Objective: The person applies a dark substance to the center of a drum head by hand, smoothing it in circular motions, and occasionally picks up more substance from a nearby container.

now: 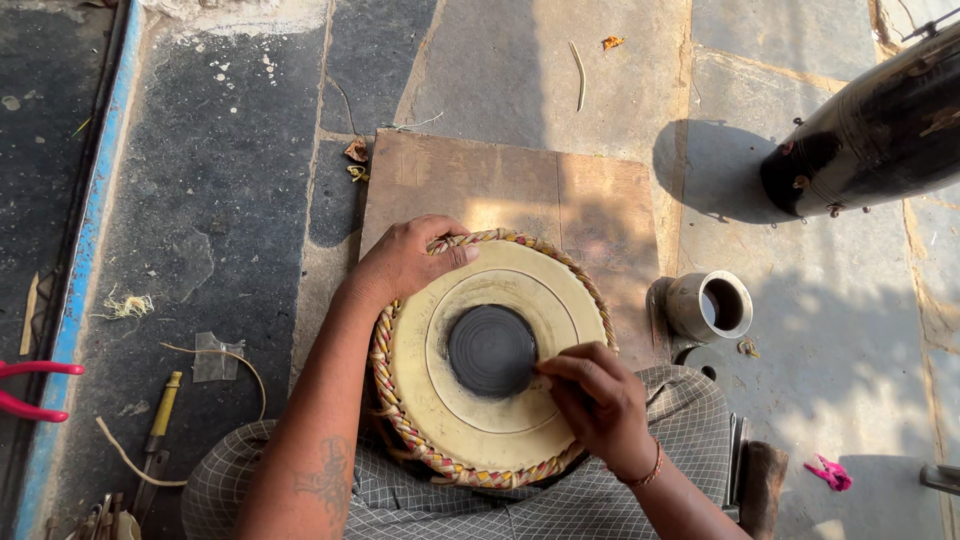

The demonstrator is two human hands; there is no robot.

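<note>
Now | hands [600,400] on drum [490,355] | cup [710,305] beside, contents unclear

The grey stone-slab floor [230,150] carries a flat brown wooden board [500,185] at its middle. Just right of the board stands a small pale metal cup [708,303]; far right lies a long black drum body [870,135]. At the left edge lie red-handled pliers [30,388], near them a yellow-handled tool [160,415], and near right a pink scrap [828,472].
</note>
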